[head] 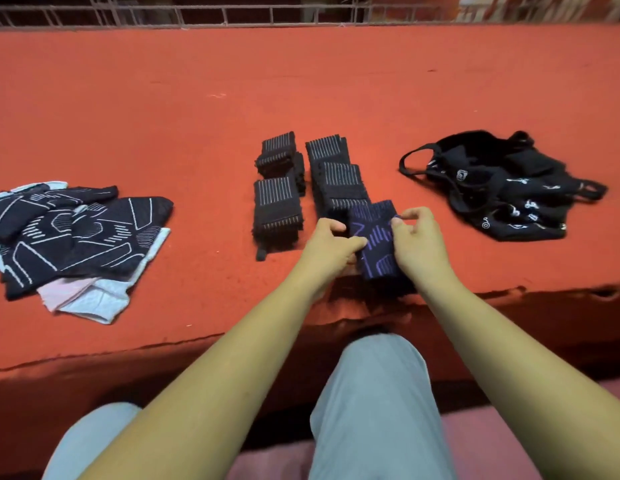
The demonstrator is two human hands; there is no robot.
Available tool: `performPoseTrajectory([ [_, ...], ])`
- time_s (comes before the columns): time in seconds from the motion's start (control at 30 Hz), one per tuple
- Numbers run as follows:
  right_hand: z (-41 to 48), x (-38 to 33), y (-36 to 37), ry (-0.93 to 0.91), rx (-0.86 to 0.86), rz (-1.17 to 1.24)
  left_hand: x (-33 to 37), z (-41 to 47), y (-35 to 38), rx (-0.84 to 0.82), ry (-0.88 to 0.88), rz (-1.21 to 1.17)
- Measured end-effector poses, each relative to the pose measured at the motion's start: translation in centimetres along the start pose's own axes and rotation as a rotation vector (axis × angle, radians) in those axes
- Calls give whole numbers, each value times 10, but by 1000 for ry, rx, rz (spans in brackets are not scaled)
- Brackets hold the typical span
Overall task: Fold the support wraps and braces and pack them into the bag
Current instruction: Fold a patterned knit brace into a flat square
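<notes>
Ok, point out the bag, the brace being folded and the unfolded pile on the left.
bag [530, 220]: head view, its printed side fabric.
purple-patterned brace [376, 244]: head view, its middle panel.
unfolded pile [83, 233]: head view, top dark piece.

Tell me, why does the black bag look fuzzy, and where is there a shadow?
Head view: the black bag is smeared at its edges, probably motion blur, while the folded striped wraps look sharper. Head view: a dark shadow sits beneath the left hand, the right hand and the purple-lined wrap they pinch, near the red table edge. Head view: warm, even light, no glare.
</notes>
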State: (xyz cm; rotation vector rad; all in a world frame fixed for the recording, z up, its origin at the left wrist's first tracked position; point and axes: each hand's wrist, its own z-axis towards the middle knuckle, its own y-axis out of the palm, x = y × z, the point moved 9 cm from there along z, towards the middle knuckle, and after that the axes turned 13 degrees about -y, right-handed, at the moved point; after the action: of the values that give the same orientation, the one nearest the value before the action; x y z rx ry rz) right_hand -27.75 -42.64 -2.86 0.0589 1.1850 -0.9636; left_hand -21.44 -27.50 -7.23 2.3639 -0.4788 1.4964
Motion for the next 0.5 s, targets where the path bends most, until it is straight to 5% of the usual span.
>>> performPoseTrajectory([
  [0.3,5,48,-7,23,25,-205,2,20,27,293,275,552],
  [0.5,-2,59,-1,66,36,-170,-13,27,34,265,313,631],
])
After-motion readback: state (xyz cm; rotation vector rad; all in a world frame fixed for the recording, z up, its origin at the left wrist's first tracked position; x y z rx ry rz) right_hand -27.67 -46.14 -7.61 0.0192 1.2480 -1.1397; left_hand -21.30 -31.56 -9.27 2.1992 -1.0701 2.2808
